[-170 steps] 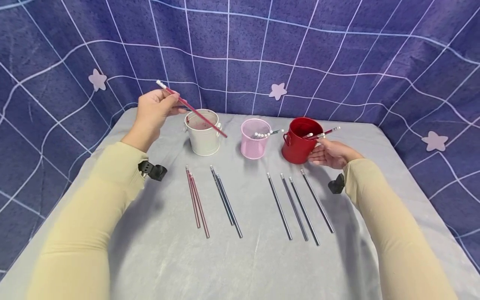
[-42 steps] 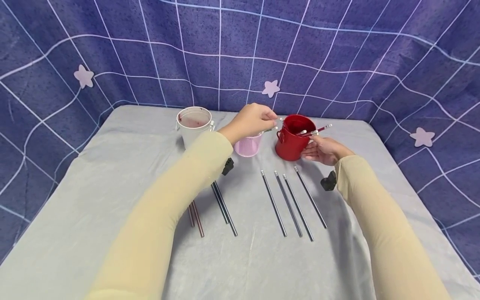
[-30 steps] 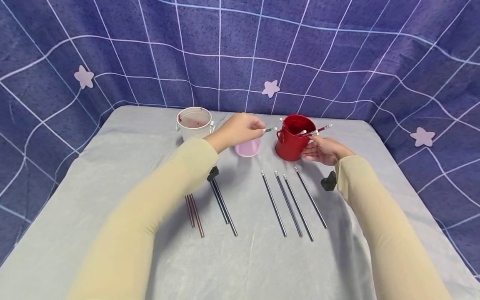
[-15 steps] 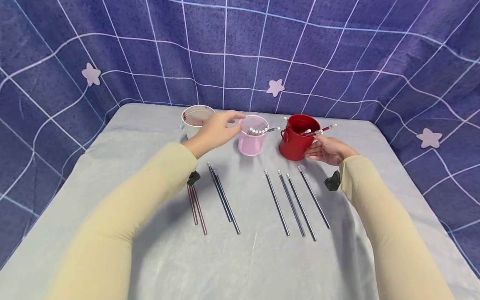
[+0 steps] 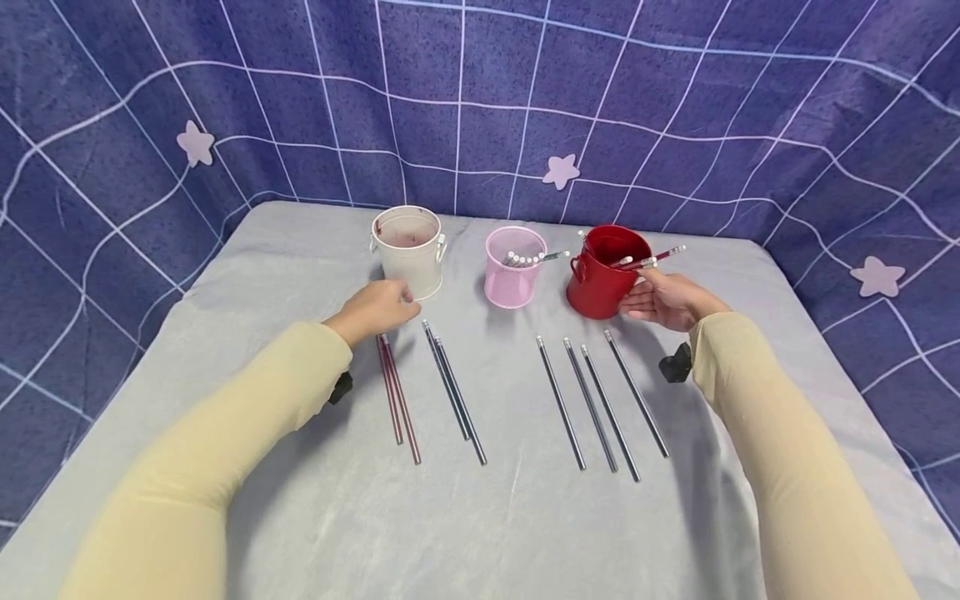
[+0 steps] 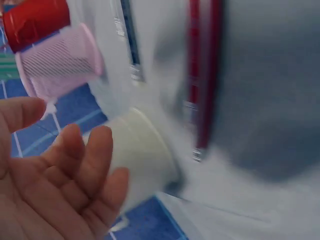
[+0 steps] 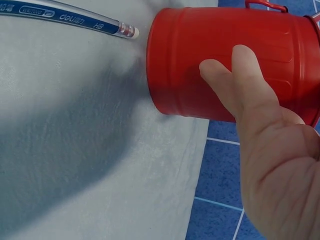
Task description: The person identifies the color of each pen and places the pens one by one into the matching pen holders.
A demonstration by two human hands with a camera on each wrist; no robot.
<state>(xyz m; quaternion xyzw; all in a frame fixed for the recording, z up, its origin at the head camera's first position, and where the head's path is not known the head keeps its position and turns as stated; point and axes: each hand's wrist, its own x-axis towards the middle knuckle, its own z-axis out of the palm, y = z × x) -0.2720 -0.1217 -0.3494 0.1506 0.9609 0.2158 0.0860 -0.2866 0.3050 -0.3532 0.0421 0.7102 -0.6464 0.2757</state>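
My left hand (image 5: 377, 310) hovers at the tops of two red pencils (image 5: 405, 408), in front of the white bucket (image 5: 412, 258). In the left wrist view its fingers (image 6: 100, 155) are loosely bent and hold nothing. My right hand (image 5: 670, 300) is at the side of the red bucket (image 5: 592, 287), several pencils leaning out of it. The right wrist view shows nearly straight fingers (image 7: 250, 75) against the bucket's wall; the thumb is hidden there. Between the buckets stands a pink mesh cup (image 5: 510, 283) with several white-tipped pencils.
Two dark pencils (image 5: 456, 392) lie near the red ones. Several dark blue pencils (image 5: 561, 400) lie in front of the red bucket. A grey cloth (image 5: 495, 533) covers the table, and a blue curtain (image 5: 480, 100) with star shapes hangs behind.
Seconds ago my left hand held a red pencil; a pencil has since gone into the red bucket's left side. That hand has moved back left, past the pink cup. My right hand stays put.
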